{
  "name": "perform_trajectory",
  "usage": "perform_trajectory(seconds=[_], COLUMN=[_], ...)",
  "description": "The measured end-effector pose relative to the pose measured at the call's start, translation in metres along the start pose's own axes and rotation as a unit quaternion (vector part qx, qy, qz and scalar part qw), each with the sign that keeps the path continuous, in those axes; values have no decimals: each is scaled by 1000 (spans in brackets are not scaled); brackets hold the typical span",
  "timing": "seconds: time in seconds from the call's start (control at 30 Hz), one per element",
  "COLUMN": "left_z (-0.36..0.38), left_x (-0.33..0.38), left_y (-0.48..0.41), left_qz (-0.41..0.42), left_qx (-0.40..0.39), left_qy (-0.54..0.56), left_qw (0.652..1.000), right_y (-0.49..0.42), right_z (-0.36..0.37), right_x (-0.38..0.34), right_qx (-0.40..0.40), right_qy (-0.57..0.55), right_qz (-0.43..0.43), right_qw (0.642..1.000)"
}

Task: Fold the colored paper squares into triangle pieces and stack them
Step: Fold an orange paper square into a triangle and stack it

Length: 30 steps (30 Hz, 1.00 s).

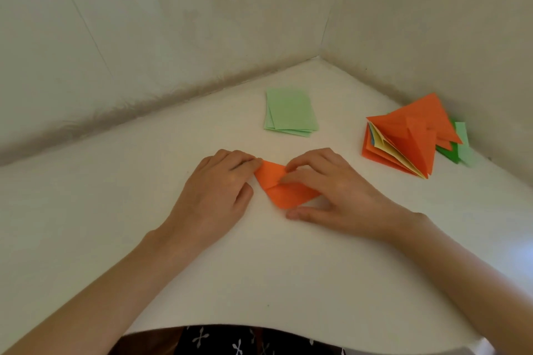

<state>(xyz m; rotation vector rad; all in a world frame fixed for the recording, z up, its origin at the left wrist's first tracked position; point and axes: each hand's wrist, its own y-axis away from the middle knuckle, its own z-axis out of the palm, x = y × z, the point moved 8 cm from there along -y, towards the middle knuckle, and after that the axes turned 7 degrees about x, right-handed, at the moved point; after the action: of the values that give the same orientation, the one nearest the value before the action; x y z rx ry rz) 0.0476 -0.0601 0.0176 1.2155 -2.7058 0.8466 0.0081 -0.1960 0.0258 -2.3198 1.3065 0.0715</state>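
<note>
An orange paper piece [284,192], partly folded, lies on the white table in front of me. My left hand [215,192] presses its left corner with curled fingertips. My right hand [336,187] bends over its right side, fingertips pushing a flap down, thumb flat on the table below it. A small pile of light green paper squares [290,112] lies farther back. At the right, near the wall, sits a stack of folded triangle pieces [403,138], orange on top with yellow, blue and green layers showing.
The white table [259,268] fills a corner between two pale walls [173,23]. Its curved near edge runs just above my dark patterned clothing [230,340]. A green folded piece [461,144] pokes out behind the stack.
</note>
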Motion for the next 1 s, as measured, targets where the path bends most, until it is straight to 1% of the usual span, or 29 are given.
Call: perform_trajectory(seconds=[0.13, 0.3, 0.47, 0.6, 0.67, 0.77, 0.83, 0.93, 1.0], left_z=[-3, -8, -5, -6, -6, -6, -6, -6, -7], left_x=[2, 19, 14, 15, 15, 15, 17, 19, 19], left_y=[1, 3, 6, 6, 6, 9, 9, 8, 8], left_qz=[15, 107, 108, 111, 111, 121, 132, 139, 136], left_qx=[2, 4, -11, -11, -11, -15, -22, -30, -29], left_qy=[23, 43, 69, 75, 81, 76, 62, 54, 56], left_qw=[1000, 993, 992, 991, 990, 990, 989, 988, 989], right_y=[-2, 0, 5, 6, 6, 6, 5, 4, 4], right_z=[1, -1, -1, -2, -6, -5, -1, 5, 9], right_x=[-6, -7, -11, -10, -9, -6, -2, 8, 14], right_qx=[24, 50, 78, 89, 106, 113, 97, 65, 55], right_qy=[14, 32, 44, 19, 11, -7, -37, -114, -126], right_qz=[-30, -40, -16, 3, 25, 84, 128, 193, 219], right_qw=[999, 997, 996, 996, 994, 990, 986, 972, 966])
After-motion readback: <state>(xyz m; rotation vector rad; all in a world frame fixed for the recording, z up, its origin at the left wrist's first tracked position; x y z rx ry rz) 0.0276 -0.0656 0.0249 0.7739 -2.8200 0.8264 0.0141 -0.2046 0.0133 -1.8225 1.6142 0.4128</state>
